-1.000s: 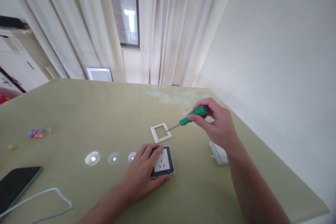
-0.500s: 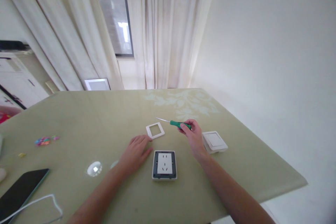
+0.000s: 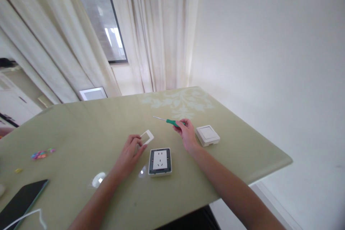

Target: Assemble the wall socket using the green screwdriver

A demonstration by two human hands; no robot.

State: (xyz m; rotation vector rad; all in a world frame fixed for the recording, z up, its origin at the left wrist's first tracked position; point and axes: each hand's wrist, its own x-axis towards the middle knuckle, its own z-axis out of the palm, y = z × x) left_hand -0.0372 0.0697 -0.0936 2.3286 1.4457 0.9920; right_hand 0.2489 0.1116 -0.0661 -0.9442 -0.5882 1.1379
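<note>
A white square socket cover frame [image 3: 150, 136] is between the thumb and fingers of my left hand [image 3: 131, 152], which covers its left part. My right hand [image 3: 186, 133] grips a screwdriver [image 3: 171, 122] by its green handle, the thin metal shaft pointing left above the table. Between my forearms lies a wall socket [image 3: 160, 161], face up, its white panel surrounded by a dark grey border inside a white box. To the right of my right hand sits a white wall switch [image 3: 207, 135] on its own box.
The pale green tabletop [image 3: 81, 129] carries a dark phone or tablet [image 3: 23, 197] with a white cable [image 3: 29, 215] at the left. Small colourful pieces [image 3: 40, 155] and a yellow bit [image 3: 18, 170] lie beyond it. A white wall [image 3: 256, 61] borders the table's right side.
My left hand has closed around the cover frame, which lay flat on the table before and now looks tilted. The camera view has shifted; my right hand still holds the screwdriver.
</note>
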